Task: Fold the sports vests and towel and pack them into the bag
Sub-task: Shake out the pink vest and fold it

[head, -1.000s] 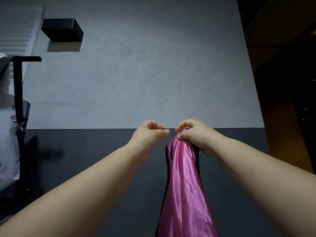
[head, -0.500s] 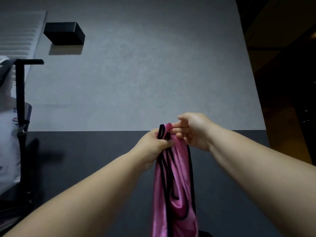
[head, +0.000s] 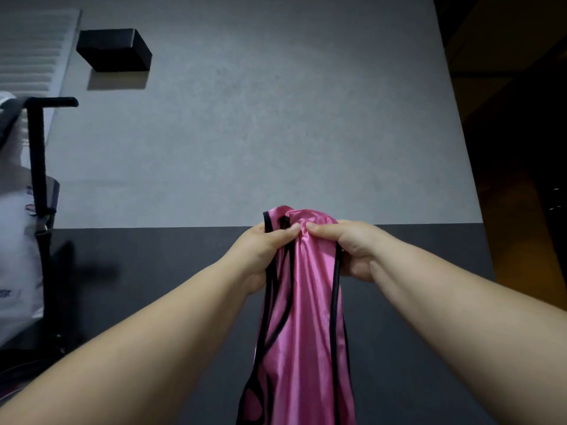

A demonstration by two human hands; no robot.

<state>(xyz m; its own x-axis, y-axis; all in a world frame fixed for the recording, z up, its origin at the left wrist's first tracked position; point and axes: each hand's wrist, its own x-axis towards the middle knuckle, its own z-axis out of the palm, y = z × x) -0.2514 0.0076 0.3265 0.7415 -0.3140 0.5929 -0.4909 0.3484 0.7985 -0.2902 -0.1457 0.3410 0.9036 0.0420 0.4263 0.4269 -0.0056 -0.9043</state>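
Both hands meet at centre frame: the left hand (head: 260, 253) and the right hand (head: 346, 250) each pinch the top of the pink vest (head: 303, 332), thumbs almost touching, fingers curled into the cloth. The vest hangs straight down from that grip, its long axis running top to bottom, its lower part lost below the bottom edge. It is bunched narrow, black trim lines close together, not yet folded. The bag (head: 15, 256) stands at the left edge of the frame, well apart, on the left hand's side. The likely next need is for the hands to part sideways and open the vest out.
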